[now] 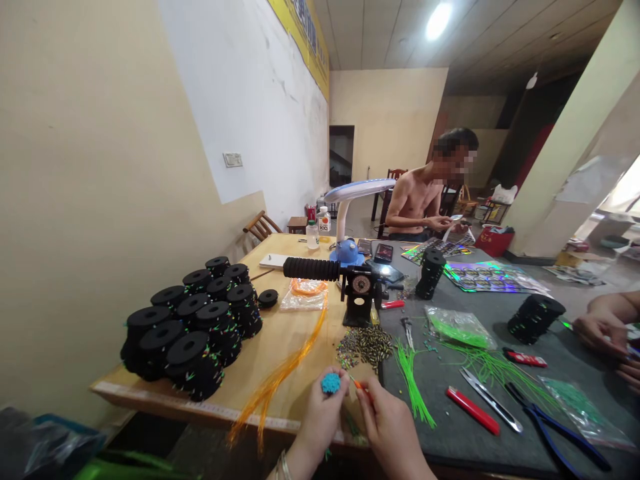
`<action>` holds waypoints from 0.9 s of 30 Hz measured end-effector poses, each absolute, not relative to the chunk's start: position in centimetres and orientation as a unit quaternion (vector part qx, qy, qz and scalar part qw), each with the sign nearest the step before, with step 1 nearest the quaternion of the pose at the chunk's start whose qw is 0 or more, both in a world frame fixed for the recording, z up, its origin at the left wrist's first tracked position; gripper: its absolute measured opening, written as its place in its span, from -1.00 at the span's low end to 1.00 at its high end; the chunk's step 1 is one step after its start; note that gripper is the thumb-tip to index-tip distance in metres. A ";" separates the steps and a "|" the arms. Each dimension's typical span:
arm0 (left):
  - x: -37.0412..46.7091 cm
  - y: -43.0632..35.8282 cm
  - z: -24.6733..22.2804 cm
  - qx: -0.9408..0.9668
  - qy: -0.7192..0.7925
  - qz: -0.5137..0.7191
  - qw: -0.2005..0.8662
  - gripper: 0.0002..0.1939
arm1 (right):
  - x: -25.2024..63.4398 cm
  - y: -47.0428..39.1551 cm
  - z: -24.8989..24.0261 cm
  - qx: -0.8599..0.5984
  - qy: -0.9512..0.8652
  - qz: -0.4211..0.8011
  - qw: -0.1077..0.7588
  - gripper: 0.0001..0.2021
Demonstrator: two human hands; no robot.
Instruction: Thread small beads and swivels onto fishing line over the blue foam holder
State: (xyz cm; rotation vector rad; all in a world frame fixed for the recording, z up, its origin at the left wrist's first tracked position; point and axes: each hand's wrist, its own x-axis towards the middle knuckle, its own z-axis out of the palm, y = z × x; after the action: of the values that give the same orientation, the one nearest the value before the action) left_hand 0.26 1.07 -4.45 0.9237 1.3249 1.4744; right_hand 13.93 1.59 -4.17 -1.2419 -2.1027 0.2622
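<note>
My left hand [320, 413] is closed around a bunch of turquoise stopper beads [331, 383], packed tightly together; whether they are threaded on something is hidden. My right hand [390, 417] pinches a thin tool with an orange handle [358, 385], its fine metal tip pointing left toward the beads, close to my left fingers. Just beyond both hands lies a heap of small dark and gold metal pieces [367, 343], with tiny coloured beads [347, 360] at its near edge. Green strands [414, 387] lie right of my right hand, and orange strands [285, 373] hang over the table edge at left.
Stacked black foam spools [193, 303] fill the table's left side. A black clamp device [359, 293] holding a ribbed foam roll stands ahead, before a desk lamp [345, 250]. Red lighter [473, 410], tweezers [493, 400] and pliers [555, 427] lie right. Another person's hands [605, 333] work at far right.
</note>
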 end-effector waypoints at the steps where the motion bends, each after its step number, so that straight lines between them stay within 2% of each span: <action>1: 0.3 1.1 -4.4 0.372 0.536 0.599 0.464 -0.55 | 14.0 1.6 -4.0 -0.476 -0.806 0.104 0.336 -0.59; 10: 0.4 1.0 -4.1 0.335 0.523 0.596 0.508 -0.55 | 14.6 1.6 -4.0 -0.461 -0.812 0.148 0.326 -0.69; 20: 0.6 0.9 -4.4 0.259 0.478 0.610 0.576 -0.55 | 14.8 1.8 -4.0 -0.467 -0.810 0.166 0.315 -0.67; 27: 0.7 0.9 -4.1 0.260 0.481 0.606 0.578 -0.52 | 15.0 1.8 -4.0 -0.465 -0.792 0.233 0.319 -0.69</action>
State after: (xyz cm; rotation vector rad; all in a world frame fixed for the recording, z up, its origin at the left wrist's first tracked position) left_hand 0.70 0.92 -4.05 0.6087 1.1249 1.4177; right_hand 14.95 1.76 -4.01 -1.2222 -2.0827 0.6138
